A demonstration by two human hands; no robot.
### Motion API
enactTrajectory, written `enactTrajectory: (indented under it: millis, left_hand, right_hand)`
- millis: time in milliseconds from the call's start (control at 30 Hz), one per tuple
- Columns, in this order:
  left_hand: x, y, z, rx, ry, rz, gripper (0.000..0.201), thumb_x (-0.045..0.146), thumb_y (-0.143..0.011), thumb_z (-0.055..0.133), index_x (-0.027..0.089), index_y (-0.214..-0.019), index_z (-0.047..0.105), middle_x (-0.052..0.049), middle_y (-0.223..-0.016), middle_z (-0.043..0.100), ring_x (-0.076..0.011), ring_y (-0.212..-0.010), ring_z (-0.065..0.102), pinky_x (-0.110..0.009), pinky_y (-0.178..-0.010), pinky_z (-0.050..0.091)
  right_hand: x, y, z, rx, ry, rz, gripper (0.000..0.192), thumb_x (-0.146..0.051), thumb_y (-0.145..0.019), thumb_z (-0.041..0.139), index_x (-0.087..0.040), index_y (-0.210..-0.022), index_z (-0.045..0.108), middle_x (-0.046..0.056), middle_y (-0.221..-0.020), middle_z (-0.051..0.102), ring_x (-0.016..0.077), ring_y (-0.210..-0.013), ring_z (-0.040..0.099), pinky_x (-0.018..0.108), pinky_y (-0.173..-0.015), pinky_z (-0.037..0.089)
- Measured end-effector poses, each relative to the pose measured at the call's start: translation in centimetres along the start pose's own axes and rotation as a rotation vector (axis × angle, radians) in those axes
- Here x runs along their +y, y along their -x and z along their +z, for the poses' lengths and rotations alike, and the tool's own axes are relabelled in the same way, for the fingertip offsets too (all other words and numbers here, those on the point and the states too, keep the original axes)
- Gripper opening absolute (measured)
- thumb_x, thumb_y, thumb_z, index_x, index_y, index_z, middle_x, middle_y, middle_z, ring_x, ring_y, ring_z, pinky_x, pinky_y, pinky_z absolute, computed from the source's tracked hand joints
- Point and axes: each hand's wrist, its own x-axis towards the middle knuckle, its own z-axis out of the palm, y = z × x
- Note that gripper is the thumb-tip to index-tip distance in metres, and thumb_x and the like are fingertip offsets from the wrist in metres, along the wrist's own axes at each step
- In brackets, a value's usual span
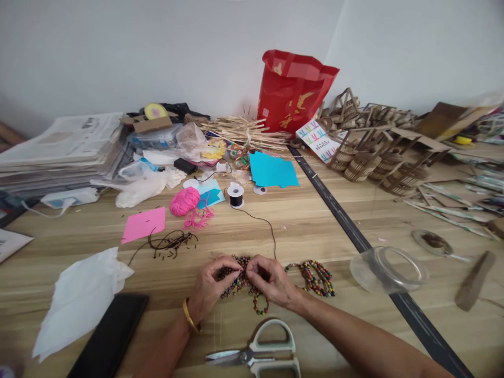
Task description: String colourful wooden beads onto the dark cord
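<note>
Your left hand (218, 281) and right hand (272, 281) are pinched closed, contents indiscernible, beside loose beads (238, 286); the short beaded strand (260, 312), if let slip, could unthread.

Whatever sits between the fingertips of the left hand (210, 281) and right hand (273, 281) is too small to tell. Both partly hide the loose beads (239, 286) beneath. Below them, the bottom edge crops the scissors (246, 357); far right, strips (452, 205) blur.
</note>
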Motion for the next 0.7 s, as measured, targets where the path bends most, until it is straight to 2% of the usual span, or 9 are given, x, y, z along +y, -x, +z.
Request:
enactTrajectory:
  millis: [367, 700]
  left_hand:
    - [-0.04, 0.09, 0.26, -0.014, -0.012, 0.027, 0.004, 0.019, -0.075, 0.070, 0.017, -0.075, 0.073, -0.006, -0.079, 0.070, -0.0193, -0.079, 0.064, -0.030, -0.076, 0.050]
    - [-0.26, 0.16, 0.14, -0.002, -0.010, -0.006, 0.004, 0.020, -0.076, 0.069, 0.017, -0.076, 0.072, -0.006, -0.080, 0.070, -0.0202, -0.081, 0.064, -0.031, -0.077, 0.049]
  right_hand:
    - [0.15, 0.01, -0.08, -0.015, 0.005, 0.012, 0.015, -0.026, -0.087, 0.052, -0.015, -0.078, 0.056, -0.003, -0.060, 0.051, 0.0091, -0.054, 0.044, 0.019, -0.050, 0.035]
    - [0.16, 0.00, -0.11, -0.001, 0.014, -0.017, 0.015, -0.027, -0.087, 0.052, -0.016, -0.077, 0.055, -0.004, -0.058, 0.049, 0.0090, -0.052, 0.043, 0.019, -0.049, 0.034]
